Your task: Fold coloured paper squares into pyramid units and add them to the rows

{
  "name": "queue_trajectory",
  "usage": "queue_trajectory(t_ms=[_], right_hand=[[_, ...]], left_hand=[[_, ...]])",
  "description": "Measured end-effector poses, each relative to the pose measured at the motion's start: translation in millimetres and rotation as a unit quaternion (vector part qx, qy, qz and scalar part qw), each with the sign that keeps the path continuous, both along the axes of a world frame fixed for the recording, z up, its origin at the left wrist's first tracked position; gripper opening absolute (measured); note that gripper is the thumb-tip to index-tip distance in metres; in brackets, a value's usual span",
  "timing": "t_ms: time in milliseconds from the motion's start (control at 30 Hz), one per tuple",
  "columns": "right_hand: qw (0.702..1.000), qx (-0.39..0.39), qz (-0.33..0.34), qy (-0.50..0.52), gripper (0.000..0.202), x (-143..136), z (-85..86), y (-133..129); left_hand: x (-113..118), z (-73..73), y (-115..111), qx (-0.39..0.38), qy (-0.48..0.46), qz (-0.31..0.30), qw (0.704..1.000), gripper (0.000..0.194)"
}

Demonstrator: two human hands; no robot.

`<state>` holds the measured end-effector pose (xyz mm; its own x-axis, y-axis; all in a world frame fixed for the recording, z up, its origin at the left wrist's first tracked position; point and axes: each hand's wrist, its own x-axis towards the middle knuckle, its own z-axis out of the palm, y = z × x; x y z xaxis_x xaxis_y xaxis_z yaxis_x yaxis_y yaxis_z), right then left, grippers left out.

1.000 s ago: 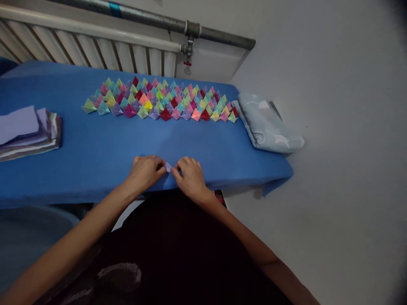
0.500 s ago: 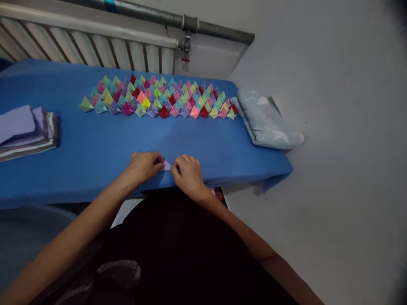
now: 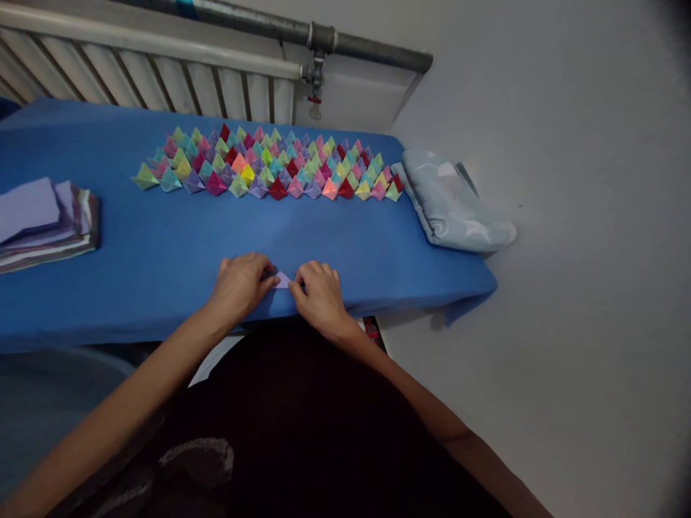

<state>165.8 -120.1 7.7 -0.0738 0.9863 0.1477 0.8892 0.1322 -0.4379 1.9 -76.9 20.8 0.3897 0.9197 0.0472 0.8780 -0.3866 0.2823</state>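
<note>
A small piece of folded lilac paper [image 3: 282,280] lies at the front of the blue-covered table [image 3: 162,244], between my two hands. My left hand [image 3: 244,282] pinches its left end with the fingers curled. At the other end, the thumb and fingers of my right hand [image 3: 318,291] close on the paper. Only a pale triangle of it shows; my fingers cover the rest. Beyond my hands stand rows of folded paper boats [image 3: 270,169] in many colours.
A stack of paper sheets [image 3: 48,223], lilac on top, lies at the left. A folded grey-blue cloth [image 3: 458,208] rests at the table's right end by the wall. Behind the table are a radiator [image 3: 162,75] and a pipe with a valve [image 3: 316,75].
My left hand has shifted slightly, its knuckles a little higher over the paper. The right hand and the paper have hardly moved.
</note>
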Motion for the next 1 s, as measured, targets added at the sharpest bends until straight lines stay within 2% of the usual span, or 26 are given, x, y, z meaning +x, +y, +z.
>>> queue_trajectory(t_ms=[133,300,367,500,633,700,833,900,1000], right_hand=[[1.000,-0.020,-0.003,0.003,0.014,-1,2.4,2],[0.999,-0.046,-0.006,0.021,0.015,0,4.2,4],[0.999,-0.039,-0.010,0.034,0.015,2,2.4,3],[0.998,-0.028,-0.011,0.048,0.014,11,-1.3,1],[0.998,-0.022,-0.014,0.056,0.005,15,4.2,-3],[0.998,0.002,0.019,0.061,0.011,14,8.9,-6],[0.989,0.027,0.140,0.026,0.029,11,8.9,-16],[0.987,0.028,0.156,-0.008,0.033,13,2.3,-22],[0.987,0.050,0.147,-0.043,0.037,17,-9.8,-30]], left_hand=[[-5,-21.0,-13,0.181,-0.010,-0.109,0.977,0.022],[-15,-30.6,-24,0.279,0.008,-0.191,0.941,0.029],[-18,-29.7,-30,0.284,0.028,-0.197,0.938,0.035],[-20,-26.5,-40,0.261,0.062,-0.173,0.948,0.043],[-17,-25.2,-44,0.276,0.081,-0.168,0.943,0.043],[-16,-25.6,-44,0.277,0.085,-0.165,0.943,0.042],[-15,-28.0,-43,0.278,0.077,-0.156,0.945,0.042],[-16,-29.1,-44,0.277,0.073,-0.155,0.946,0.042],[-20,-29.5,-46,0.274,0.073,-0.166,0.944,0.043]])
